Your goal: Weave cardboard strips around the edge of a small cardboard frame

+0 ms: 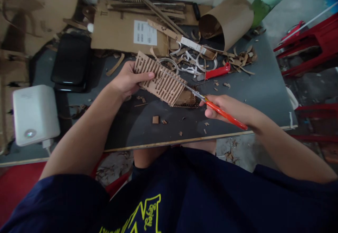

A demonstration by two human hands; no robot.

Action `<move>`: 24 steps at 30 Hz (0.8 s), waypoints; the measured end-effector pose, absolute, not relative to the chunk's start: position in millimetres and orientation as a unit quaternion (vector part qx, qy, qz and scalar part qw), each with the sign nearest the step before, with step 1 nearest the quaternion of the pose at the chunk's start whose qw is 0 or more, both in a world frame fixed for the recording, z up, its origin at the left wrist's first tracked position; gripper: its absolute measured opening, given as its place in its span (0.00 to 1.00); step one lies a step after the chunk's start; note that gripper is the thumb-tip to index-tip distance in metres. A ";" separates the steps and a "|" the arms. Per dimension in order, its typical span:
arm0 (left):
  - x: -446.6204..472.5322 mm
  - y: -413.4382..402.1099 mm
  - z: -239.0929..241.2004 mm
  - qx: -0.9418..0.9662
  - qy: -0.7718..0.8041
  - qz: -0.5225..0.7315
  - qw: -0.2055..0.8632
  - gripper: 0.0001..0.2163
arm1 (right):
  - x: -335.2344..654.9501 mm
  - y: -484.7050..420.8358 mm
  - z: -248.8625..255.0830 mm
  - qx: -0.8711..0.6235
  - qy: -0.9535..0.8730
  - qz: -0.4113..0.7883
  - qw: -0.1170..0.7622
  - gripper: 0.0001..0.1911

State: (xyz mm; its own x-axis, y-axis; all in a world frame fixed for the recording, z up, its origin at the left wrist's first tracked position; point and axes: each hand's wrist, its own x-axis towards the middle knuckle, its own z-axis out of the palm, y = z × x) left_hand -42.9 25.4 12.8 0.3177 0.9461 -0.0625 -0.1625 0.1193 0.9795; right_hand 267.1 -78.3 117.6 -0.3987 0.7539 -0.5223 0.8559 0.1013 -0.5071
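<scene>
Holds cardboard (161,81) above table (264,95): left hand (129,80) at its left end, scissors (212,105) in right hand (229,102).
Has case (70,58) to the left, power bank (37,113) before it; sheet (113,30) behind, strips (158,10) on top; tube (237,20) at back right, cutter (218,71) before it; scraps (155,119) near the front edge.

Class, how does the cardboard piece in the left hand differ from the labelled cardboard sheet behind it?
The cardboard piece is ridged; the cardboard sheet looks smooth. The piece is smaller than the sheet. The left hand grips the piece, while the sheet lies unheld. Both are brown.
</scene>
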 end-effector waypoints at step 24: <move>-27.3 9.5 17.4 0.553 0.334 0.503 0.574 0.22 | 257.6 -90.7 115.3 0.585 0.749 -0.236 0.201 0.08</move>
